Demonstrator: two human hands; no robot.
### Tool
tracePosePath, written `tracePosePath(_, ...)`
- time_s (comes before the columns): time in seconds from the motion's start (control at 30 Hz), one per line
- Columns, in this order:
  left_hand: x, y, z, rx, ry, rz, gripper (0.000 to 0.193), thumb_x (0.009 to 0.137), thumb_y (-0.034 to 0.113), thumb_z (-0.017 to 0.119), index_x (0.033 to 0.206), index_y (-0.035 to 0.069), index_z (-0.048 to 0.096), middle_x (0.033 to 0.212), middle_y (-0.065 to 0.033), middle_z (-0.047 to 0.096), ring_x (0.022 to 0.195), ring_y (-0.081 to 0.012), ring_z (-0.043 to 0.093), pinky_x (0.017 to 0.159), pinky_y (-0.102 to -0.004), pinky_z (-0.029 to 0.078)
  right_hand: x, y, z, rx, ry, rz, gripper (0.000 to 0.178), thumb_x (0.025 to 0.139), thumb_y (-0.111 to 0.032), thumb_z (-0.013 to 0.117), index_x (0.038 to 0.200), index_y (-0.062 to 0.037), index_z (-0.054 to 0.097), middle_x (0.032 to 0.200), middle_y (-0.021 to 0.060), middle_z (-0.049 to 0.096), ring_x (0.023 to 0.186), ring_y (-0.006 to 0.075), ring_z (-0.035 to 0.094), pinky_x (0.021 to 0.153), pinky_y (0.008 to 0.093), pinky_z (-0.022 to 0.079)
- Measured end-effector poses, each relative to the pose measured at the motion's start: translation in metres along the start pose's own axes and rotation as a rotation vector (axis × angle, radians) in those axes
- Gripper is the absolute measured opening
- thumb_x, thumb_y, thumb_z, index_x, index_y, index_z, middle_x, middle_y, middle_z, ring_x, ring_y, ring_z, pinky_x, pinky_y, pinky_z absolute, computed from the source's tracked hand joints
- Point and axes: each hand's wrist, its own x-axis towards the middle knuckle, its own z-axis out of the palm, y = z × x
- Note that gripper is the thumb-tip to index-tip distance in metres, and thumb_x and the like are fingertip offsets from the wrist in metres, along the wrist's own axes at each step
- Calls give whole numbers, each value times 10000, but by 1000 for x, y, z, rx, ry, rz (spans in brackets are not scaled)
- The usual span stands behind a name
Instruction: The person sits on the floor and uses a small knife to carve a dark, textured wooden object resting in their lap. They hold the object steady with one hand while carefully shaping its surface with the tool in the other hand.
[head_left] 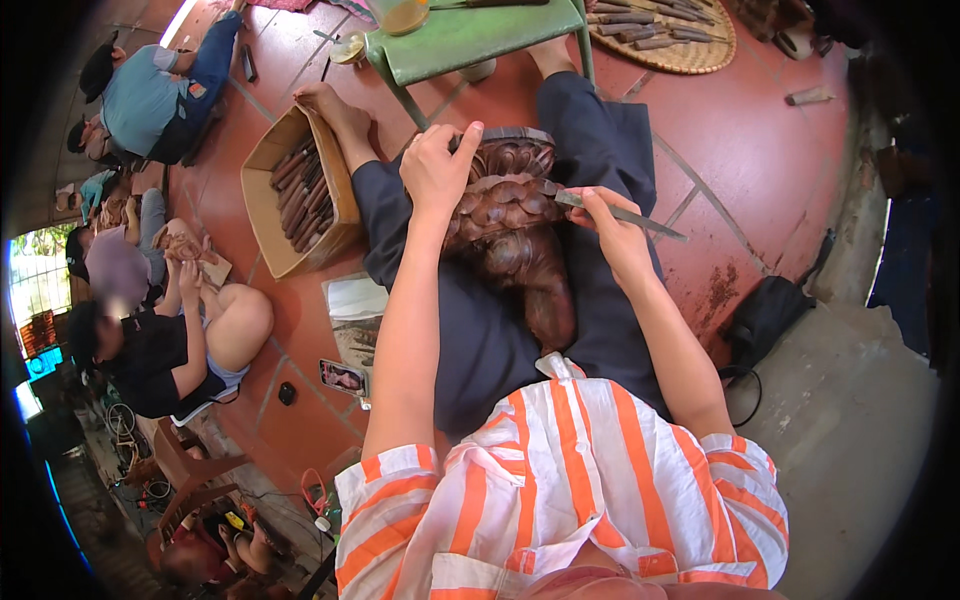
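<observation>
Orange-striped shirt [590,470] nearest, our right hand [618,238] grasps a flat metal tool [648,222]. Our left hand [436,172] touches the dark wooden carving [525,255]; its grip we cannot tell.

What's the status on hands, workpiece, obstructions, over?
Left hand at left side of dark carving. Right hand gripping flat metal tool at carving's right edge. Carving between legs. Green stool beyond, clear of both hands.

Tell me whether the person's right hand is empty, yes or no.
No, the right hand holds a long, narrow grey tool that sticks out on both sides of the fingers.
</observation>
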Motion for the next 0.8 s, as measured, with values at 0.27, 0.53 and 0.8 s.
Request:
tracePosePath(0.27,1,1,0,0,0,4,401,815,408,633,681,30,640,668,-97,590,670,-320,583,611,-413,445,-23,4,11,-189,-66,-190,242,907,-146,520,850,56,642,1072,112,597,887,168,589,805,274,443)
tracePosePath(0.53,1,-1,1,-20,21,11,419,815,418,627,676,22,627,662,-107,581,679,-325,583,611,-424,443,-30,5,17,-320,-80,-206,227,864,-134,556,752,42,645,1163,167,564,1027,258,572,881,315,430)
tracePosePath(0.8,2,-2,3,5,-4,30,417,816,408,625,668,19,627,670,-110,591,679,-342,584,623,-431,450,-18,-1,27,-367,-47,-246,238,847,-183,571,768,23,658,1215,258,521,1214,345,445,994,396,351)
